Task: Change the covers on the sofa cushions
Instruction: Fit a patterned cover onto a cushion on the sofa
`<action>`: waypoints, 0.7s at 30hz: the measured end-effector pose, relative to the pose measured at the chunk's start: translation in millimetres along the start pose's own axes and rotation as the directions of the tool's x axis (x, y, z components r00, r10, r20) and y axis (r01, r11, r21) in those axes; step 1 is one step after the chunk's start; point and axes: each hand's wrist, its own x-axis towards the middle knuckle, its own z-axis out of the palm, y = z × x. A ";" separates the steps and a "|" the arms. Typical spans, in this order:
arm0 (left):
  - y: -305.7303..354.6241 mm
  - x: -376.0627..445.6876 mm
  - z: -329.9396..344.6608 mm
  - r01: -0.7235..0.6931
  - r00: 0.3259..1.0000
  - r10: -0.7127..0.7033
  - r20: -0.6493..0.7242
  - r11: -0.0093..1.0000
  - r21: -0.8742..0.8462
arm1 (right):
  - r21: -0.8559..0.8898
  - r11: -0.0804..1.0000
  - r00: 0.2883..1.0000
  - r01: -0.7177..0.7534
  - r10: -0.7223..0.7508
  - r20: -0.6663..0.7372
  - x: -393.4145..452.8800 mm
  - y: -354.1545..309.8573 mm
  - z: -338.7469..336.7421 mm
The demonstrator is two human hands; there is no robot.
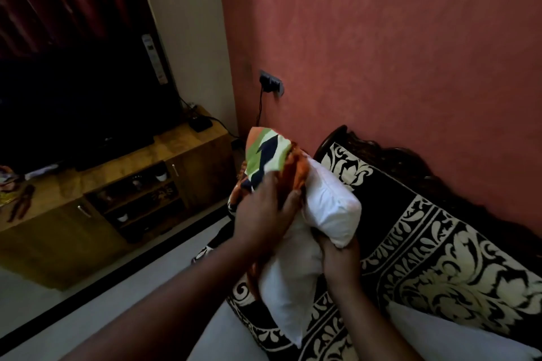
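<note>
Nearest to us, our left forearm (164, 299) is reaching up from the bottom edge toward the white cushion (296, 269), and our right forearm (378, 319) is rising beside it, both cut off at the frame's lower border. Our left hand (261, 214) is lying over the upper left side of the cushion, its fingers curling round the gathered edge of the patterned cover (267, 155) and gripping the cloth where it is bunching against the white filling. Our right hand (340, 255) is sitting under the cushion's right corner, fingers wrapping up round the white fabric and squeezing it; most of those fingers are hiding behind the cushion, so we are seeing little more than the back of the hand and the wrist. The cushion is standing tilted above the sofa seat (440, 258), which is wearing a black and cream scrolled fabric, and the cover is enclosing only the cushion's far upper end, its green, navy and orange print pointing away from us. Right of the cushion, at the lower corner, a second white cushion (451, 337) is lying on the seat, partly cut off. Left of the cushion, a wooden cabinet (123, 184) is carrying a dark television (82, 102), and whatever is lying on the cabinet's far left end is too dim to name. Behind the cushion, a wall socket (271, 80) is holding a plug.
</note>
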 end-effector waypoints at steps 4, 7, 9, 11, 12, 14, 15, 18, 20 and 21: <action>0.0 43.0 -9.5 0.134 0.990 -0.135 0.052 0.991 0.029 | -0.063 0.998 0.995 0.026 -0.020 0.095 -17.9 5.1 -11.5; -12.3 63.2 -10.5 0.208 0.973 -0.219 0.065 0.967 0.143 | -0.091 0.996 0.988 0.022 -0.008 0.153 -29.1 11.2 -14.0; -29.6 73.2 -13.4 0.205 0.969 -0.226 0.095 0.960 0.191 | -0.129 0.991 0.981 0.036 -0.011 0.194 -35.3 17.5 -19.4; -36.7 78.1 -17.4 0.150 0.978 -0.179 0.105 0.960 0.238 | -0.187 0.982 0.959 0.023 0.031 0.283 -38.0 24.9 -24.0; -35.5 78.7 -17.5 0.101 0.984 -0.136 0.119 0.959 0.264 | -0.224 0.975 0.934 0.017 0.064 0.351 -38.9 25.4 -24.5; -23.8 74.7 -14.1 -0.040 0.977 -0.017 0.212 0.964 0.262 | -0.268 0.963 0.917 0.037 0.074 0.391 -38.1 25.7 -23.1; -15.8 69.9 -12.1 -0.121 0.960 0.056 0.274 0.967 0.226 | -0.268 0.963 0.926 0.040 0.065 0.371 -36.4 24.9 -22.0; 0.0 52.0 -9.1 -0.308 0.886 0.262 0.382 0.949 0.063 | -0.305 0.952 0.951 0.012 0.084 0.298 -28.2 19.6 -20.9; 0.6 41.1 -9.3 -0.308 0.901 0.305 0.309 0.951 -0.042 | -0.306 0.952 0.947 -0.016 0.112 0.300 -22.3 14.3 -19.7; 0.0 38.0 -11.4 -0.270 0.934 0.282 0.219 0.959 -0.082 | -0.288 0.957 0.941 -0.026 0.120 0.316 -20.5 12.3 -17.8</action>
